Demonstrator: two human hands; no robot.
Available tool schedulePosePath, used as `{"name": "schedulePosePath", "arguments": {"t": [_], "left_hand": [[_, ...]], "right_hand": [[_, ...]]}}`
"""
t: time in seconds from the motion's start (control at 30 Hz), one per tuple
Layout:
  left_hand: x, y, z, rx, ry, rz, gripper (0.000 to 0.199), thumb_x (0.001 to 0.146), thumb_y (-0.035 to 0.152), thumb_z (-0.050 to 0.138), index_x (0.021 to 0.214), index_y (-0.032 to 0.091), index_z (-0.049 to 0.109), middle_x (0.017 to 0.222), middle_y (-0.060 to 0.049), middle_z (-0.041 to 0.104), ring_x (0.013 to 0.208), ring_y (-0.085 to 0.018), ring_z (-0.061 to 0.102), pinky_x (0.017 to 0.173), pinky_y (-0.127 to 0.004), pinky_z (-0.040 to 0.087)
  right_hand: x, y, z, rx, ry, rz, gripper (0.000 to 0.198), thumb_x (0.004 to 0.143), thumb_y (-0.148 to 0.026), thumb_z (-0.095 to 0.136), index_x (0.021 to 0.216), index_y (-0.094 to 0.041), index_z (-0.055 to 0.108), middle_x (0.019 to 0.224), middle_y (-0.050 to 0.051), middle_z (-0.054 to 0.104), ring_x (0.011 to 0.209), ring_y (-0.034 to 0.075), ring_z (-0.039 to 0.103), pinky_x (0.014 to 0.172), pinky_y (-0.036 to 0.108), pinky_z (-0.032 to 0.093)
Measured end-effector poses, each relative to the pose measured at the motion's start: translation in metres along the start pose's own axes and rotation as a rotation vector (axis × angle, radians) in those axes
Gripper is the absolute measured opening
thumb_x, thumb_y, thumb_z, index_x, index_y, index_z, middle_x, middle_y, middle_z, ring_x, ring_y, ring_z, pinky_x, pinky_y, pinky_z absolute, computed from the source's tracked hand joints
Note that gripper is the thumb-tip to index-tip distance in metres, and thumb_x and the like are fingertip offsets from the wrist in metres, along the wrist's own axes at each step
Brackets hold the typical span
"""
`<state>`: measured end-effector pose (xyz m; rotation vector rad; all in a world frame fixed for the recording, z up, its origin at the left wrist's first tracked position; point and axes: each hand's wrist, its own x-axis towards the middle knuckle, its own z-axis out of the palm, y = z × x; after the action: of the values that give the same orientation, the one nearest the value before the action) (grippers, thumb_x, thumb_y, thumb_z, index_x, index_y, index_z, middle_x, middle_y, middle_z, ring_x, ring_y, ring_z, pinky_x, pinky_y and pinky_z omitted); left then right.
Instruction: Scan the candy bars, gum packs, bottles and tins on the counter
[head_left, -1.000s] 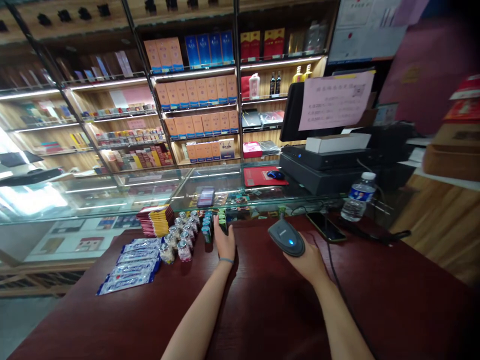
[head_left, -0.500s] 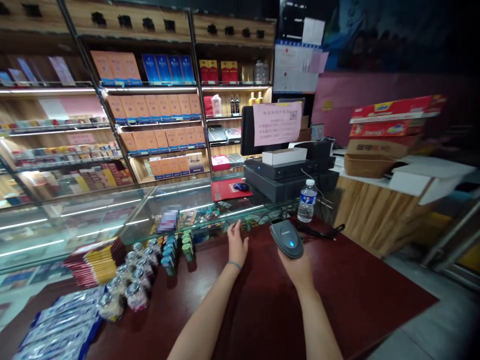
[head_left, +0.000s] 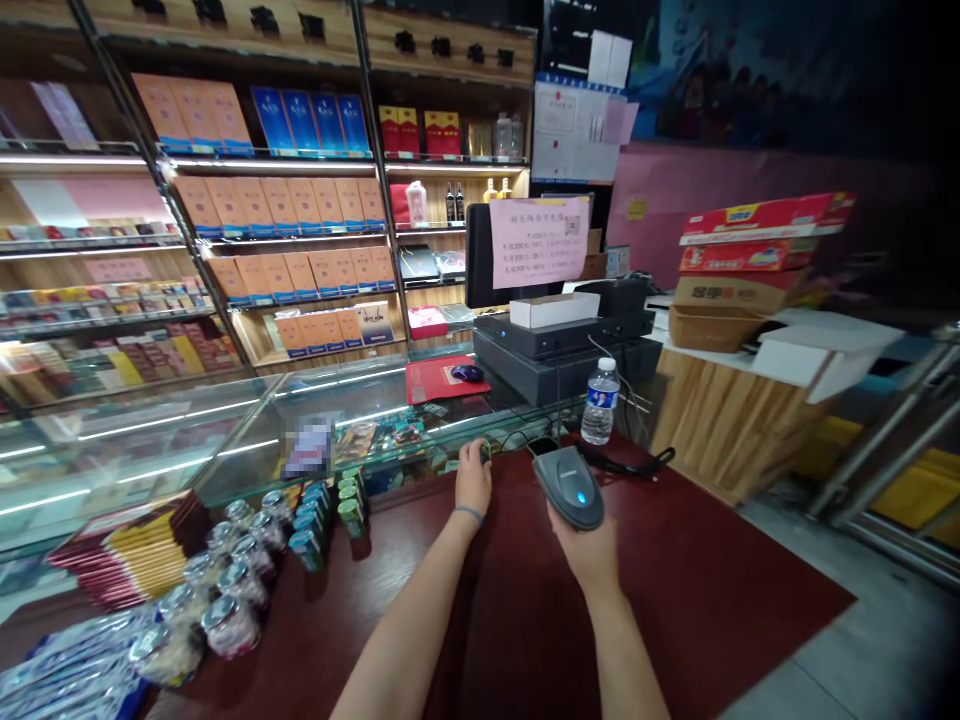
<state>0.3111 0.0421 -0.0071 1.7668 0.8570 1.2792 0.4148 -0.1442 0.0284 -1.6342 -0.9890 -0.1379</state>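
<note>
My right hand (head_left: 589, 545) grips a dark grey barcode scanner (head_left: 571, 488) with a lit blue spot, held above the dark red table (head_left: 525, 620). At the table's far edge, my left hand (head_left: 474, 480) has its fingers curled round a small green can (head_left: 485, 453). The fingers hide most of that can. Similar green cans (head_left: 350, 505) stand in a row to the left, beside blue-green cans (head_left: 307, 535). A water bottle (head_left: 601, 405) stands upright beyond the scanner.
Glass jars (head_left: 232, 610), stacked red and yellow packets (head_left: 135, 555) and blue-white packets (head_left: 82, 660) cover the table's left. Behind lie a glass display counter (head_left: 187, 420), a computer mouse (head_left: 467, 373) and a monitor (head_left: 480, 255). A black cable (head_left: 630, 465) lies near the bottle.
My left hand has gone from spread fingers beside the small green can to fingers curled round it. The scanner stays in my right hand. The view has turned slightly right.
</note>
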Motion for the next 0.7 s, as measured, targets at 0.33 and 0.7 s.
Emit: {"name": "schedulePosePath", "arguments": {"t": [0.33, 0.7], "left_hand": [[-0.039, 0.012, -0.038, -0.021, 0.152, 0.062, 0.033, 0.093, 0.026, 0.059, 0.126, 0.022, 0.059, 0.124, -0.011, 0.062, 0.118, -0.025, 0.058, 0.108, -0.043, 0.042], [-0.102, 0.039, -0.193, -0.587, 0.134, -0.293, 0.068, 0.082, 0.037, 0.079, 0.144, 0.029, 0.051, 0.118, -0.005, 0.067, 0.094, -0.014, 0.064, 0.081, -0.026, 0.051]], "right_hand": [[0.0, 0.004, 0.014, -0.067, 0.143, -0.054, 0.05, 0.073, -0.056, 0.066, 0.101, -0.014, 0.069, 0.084, 0.018, 0.077, 0.077, 0.036, 0.075, 0.065, 0.043, 0.058], [-0.024, -0.045, 0.035, 0.181, -0.27, -0.188, 0.042, 0.071, -0.036, 0.072, 0.109, -0.023, 0.061, 0.086, 0.006, 0.077, 0.078, 0.025, 0.074, 0.068, 0.033, 0.057]]}}
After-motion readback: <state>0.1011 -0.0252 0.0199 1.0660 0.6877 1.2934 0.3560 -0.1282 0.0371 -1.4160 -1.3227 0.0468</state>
